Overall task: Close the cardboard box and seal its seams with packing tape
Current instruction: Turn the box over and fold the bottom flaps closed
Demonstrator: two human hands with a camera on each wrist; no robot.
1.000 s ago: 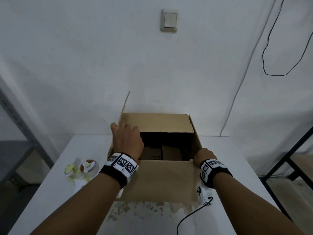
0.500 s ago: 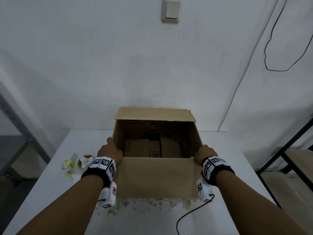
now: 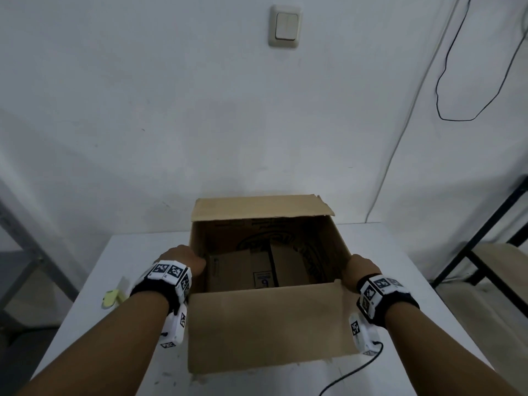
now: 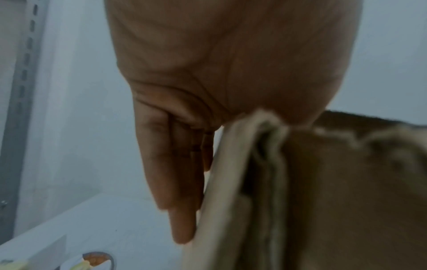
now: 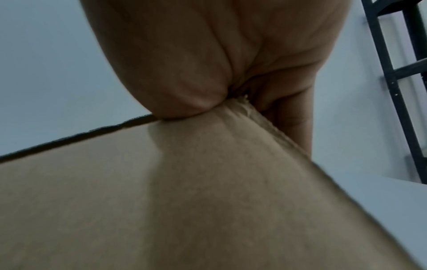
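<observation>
While both hands sit on the cardboard box (image 3: 268, 281), it is open-topped on the white table (image 3: 400, 247) — flaps not closed.

Left hand (image 3: 183, 260): clamped over the top edge of the box's left wall near the front corner. In the left wrist view the fingers (image 4: 182, 191) run straight down the outside of the wall, touching it; the palm rests on the edge. Thumb not visible there, so I cannot tell how fully it wraps — reads as a grip on the wall edge.

Right hand (image 3: 360, 267): same on the right wall's top edge at the front corner. In the right wrist view the cardboard edge is pinched into the fold of the hand, with fingers down the outer side.

Between the two grips: the near flap (image 3: 265, 324) lies folded outward toward the person. Opposite the grips, the far flap (image 3: 257, 205) tilts up and back toward the wall. Inside, smaller cardboard boxes (image 3: 257, 267) sit at the bottom.

Just outside the left grip, on the table: a tape roll (image 4: 97, 259) with yellowish scraps (image 3: 113, 295) beside it.
</observation>
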